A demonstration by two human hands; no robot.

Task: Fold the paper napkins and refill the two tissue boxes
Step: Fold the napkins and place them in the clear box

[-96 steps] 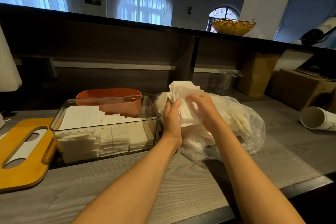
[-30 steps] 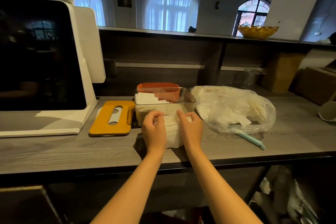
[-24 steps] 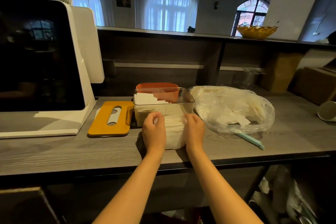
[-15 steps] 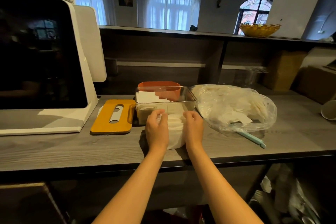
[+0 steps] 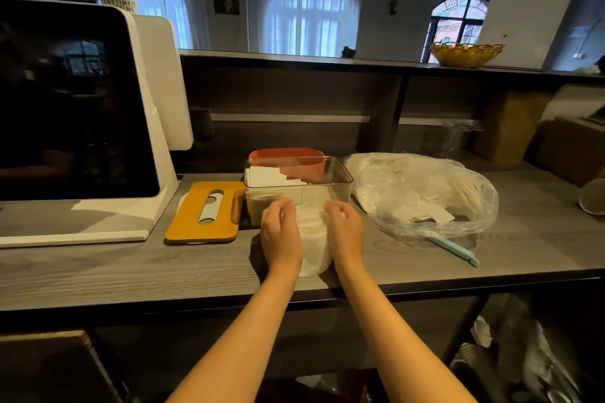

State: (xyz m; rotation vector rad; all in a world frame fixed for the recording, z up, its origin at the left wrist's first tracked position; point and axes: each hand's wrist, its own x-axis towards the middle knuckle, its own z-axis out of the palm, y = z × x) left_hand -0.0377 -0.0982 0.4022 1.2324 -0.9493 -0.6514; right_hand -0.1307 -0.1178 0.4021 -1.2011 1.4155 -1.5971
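**Squaring the napkin stack at the counter edge**

Far off to the left of the left hand (image 5: 281, 240), a white screen stand (image 5: 98, 127), then the yellow slotted lid (image 5: 204, 214) lying flat just left of that hand. Left hand curled over the left side of the napkin stack (image 5: 311, 239), fingers bent down onto its top. Stack sitting on the grey counter (image 5: 98, 271) between both hands, pressed from either side. Right hand (image 5: 346, 234) clamped on the right side in the same way, thumb hidden. Just beyond the fingertips, the clear tissue box (image 5: 299, 185), open and partly filled with white napkins; behind that, the orange box (image 5: 288, 160). Right of the right hand, the plastic bag (image 5: 422, 195) of loose napkins with a pale blue clip (image 5: 455, 249) lying at its near edge.

Step in hand, by the look of it: tidying and folding the stack before loading. Next move calls for lifting the bundle as one piece and lowering it squarely into the clear box.

Against half a second ago: hands much the same, stack a touch more rounded, nothing else shifted.
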